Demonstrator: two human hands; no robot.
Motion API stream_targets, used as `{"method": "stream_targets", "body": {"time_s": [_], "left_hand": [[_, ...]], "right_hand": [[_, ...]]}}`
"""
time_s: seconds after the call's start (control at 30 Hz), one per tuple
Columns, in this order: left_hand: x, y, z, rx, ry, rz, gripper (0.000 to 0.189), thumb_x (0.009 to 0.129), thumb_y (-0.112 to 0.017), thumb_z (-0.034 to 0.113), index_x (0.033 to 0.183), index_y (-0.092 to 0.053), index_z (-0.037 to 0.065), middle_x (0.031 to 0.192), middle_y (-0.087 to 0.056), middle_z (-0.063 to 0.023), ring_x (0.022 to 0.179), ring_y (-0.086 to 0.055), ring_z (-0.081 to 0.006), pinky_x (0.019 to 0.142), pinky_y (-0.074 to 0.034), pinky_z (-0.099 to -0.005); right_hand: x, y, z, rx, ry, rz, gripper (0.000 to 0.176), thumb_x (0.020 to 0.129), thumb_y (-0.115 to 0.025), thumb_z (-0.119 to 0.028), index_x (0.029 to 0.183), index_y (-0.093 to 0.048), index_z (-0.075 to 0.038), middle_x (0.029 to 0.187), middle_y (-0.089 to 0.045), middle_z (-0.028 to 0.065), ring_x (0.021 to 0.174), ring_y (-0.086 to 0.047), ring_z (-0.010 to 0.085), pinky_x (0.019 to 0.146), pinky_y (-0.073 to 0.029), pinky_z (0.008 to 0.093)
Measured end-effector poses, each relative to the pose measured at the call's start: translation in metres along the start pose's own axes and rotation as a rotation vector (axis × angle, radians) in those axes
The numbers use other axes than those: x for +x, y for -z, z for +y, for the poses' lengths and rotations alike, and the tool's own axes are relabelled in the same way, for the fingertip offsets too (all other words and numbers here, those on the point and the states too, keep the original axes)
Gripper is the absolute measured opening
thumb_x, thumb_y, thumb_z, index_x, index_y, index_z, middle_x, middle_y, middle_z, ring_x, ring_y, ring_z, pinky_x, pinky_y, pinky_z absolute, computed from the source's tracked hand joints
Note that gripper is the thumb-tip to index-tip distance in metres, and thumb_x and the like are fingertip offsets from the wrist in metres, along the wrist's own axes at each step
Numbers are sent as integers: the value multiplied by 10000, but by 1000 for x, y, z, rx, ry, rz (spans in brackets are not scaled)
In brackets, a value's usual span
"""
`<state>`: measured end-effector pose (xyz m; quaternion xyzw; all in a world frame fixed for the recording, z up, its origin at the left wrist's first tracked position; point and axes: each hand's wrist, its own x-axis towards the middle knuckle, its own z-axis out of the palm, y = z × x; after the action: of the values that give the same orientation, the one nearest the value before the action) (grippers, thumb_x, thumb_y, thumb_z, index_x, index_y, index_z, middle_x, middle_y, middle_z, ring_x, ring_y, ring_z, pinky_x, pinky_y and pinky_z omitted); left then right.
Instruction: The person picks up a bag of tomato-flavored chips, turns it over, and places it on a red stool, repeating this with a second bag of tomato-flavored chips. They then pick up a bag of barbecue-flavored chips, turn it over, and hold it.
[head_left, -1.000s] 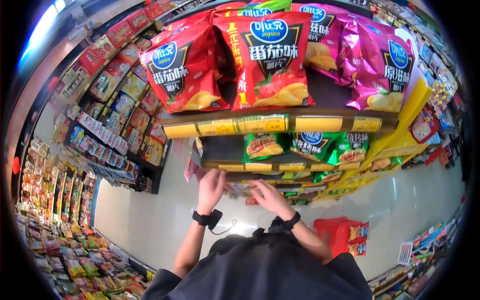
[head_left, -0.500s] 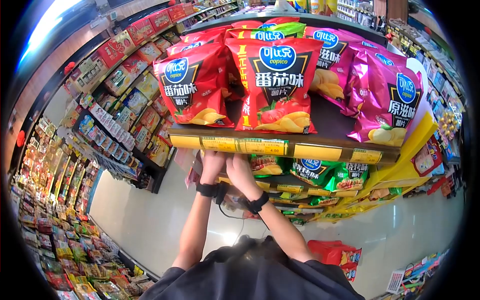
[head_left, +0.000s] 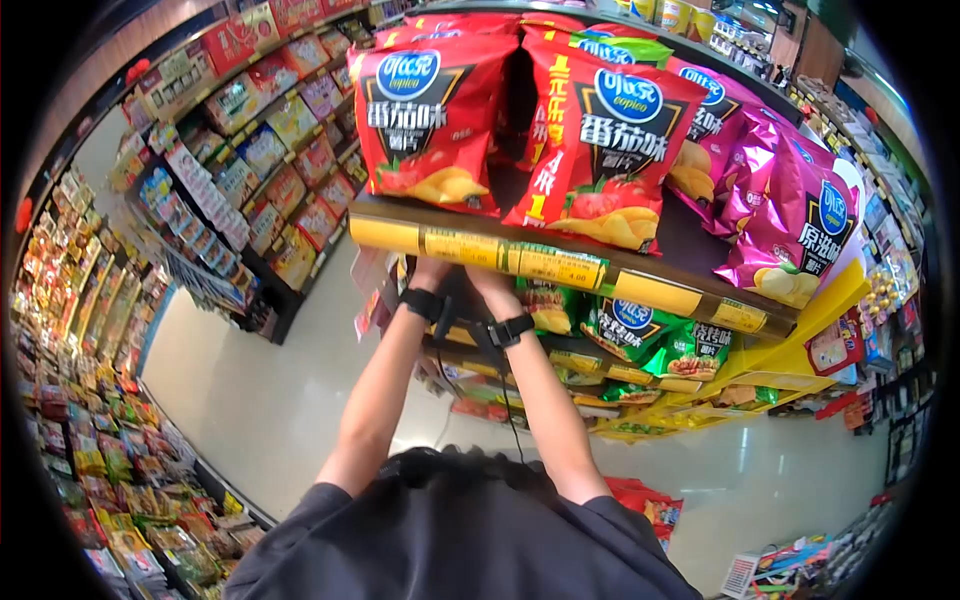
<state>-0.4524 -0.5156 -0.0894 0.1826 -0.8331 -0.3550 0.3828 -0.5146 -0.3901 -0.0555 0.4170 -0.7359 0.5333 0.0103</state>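
Both my arms reach in under the top shelf [head_left: 640, 285]. The back of my left hand [head_left: 430, 273] shows just below the shelf's yellow price strip, with its fingers hidden beneath the board. My right hand [head_left: 490, 285] is close beside it on the right, and its fingers are out of sight too. Whether either hand holds anything cannot be seen. Nearest to my right hand is a green chip bag [head_left: 548, 307] on the shelf below. Above my hands stand a red tomato chip bag [head_left: 430, 125] and another red chip bag [head_left: 610, 150].
Purple chip bags [head_left: 790, 210] stand at the top shelf's right end, beside a yellow side panel [head_left: 745, 395]. More green chip bags [head_left: 630, 325] fill the lower shelf. Red bags [head_left: 650, 505] lie on the floor [head_left: 240, 375] behind my right arm. Stocked racks [head_left: 255, 150] line the left.
The view has shifted and tilted, so the shelf slopes down to the right. My hands have gone further under the shelf, with less of them showing.
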Motion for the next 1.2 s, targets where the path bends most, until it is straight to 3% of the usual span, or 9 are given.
{"method": "stream_targets", "body": {"time_s": [0.17, 0.33, 0.43, 0.6, 0.7, 0.8, 0.9, 1.0, 1.2], "left_hand": [[4, -11, -21, -138, -18, 55, 332, 894, -648, 235, 1172, -592, 63, 1182, -629, -128, 1130, -563, -276, 962, -440, -392], [18, -23, -53, -198, -90, 40, 269, 884, -653, 229, 1089, -614, 60, 1094, -644, -131, 1047, -592, -284, 888, -469, -402], [17, -17, -38, -169, -135, 51, 226, 878, -644, 221, 1023, -614, 51, 1028, -647, -145, 984, -597, -308, 848, -472, -409], [14, 1, -2, -26, -196, 114, 211, 860, -636, 200, 1001, -623, 43, 1014, -643, -173, 963, -592, -351, 842, -472, -418], [13, 9, 5, -11, -80, 50, 244, 904, -642, 169, 1107, -615, 37, 1131, -638, -120, 1037, -579, -234, 892, -476, -357], [13, 13, 10, -4, -32, 30, 238, 889, -659, 187, 1066, -624, 31, 1098, -650, -129, 1015, -589, -239, 867, -483, -371], [7, 19, 24, 46, -90, 111, 213, 901, -571, 189, 1033, -625, 30, 1068, -647, -183, 1009, -599, -359, 854, -474, -429], [-2, 40, 67, 148, -27, 100, 227, 906, -565, 195, 1043, -626, 25, 1072, -649, -188, 1018, -602, -354, 853, -475, -424], [-4, 42, 67, 20, -50, 127, 221, 874, -616, 191, 994, -633, 6, 1009, -659, -198, 961, -613, -345, 838, -481, -415]], "right_hand": [[9, -7, 17, 43, 68, -56, 403, 974, -516, -301, 1267, -546, -25, 1317, -546, 184, 1226, -492, 287, 1031, -379, 412], [13, -27, 55, 403, -53, -24, 471, 906, -679, -217, 1311, -516, -40, 1362, -514, 117, 1243, -467, 238, 1051, -370, 383], [7, -32, 58, 556, -78, 90, 389, 895, -669, -288, 1191, -602, -45, 1221, -613, 139, 1132, -553, 261, 959, -438, 399], [7, -20, 41, 407, 24, 108, 405, 882, -691, -277, 1198, -595, -43, 1230, -607, 128, 1129, -550, 257, 961, -439, 391], [12, -14, 36, 230, 167, 44, 385, 886, -682, -282, 1177, -604, -43, 1210, -618, 140, 1118, -561, 267, 947, -445, 400], [12, -12, 26, 337, -12, -145, 502, 948, -606, -290, 1356, -481, -26, 1426, -463, 139, 1308, -413, 232, 1094, -319, 364], [14, -24, 21, 208, 140, 26, 373, 928, -603, -296, 1192, -590, -34, 1245, -597, 172, 1148, -551, 286, 950, -438, 412], [10, -28, 2, 286, 45, 75, 372, 934, -584, -292, 1198, -585, -30, 1245, -596, 171, 1160, -544, 286, 971, -422, 417], [5, -24, -3, 308, -70, 96, 410, 934, -589, -309, 1230, -567, -27, 1284, -572, 169, 1203, -508, 283, 1008, -393, 411]]}}
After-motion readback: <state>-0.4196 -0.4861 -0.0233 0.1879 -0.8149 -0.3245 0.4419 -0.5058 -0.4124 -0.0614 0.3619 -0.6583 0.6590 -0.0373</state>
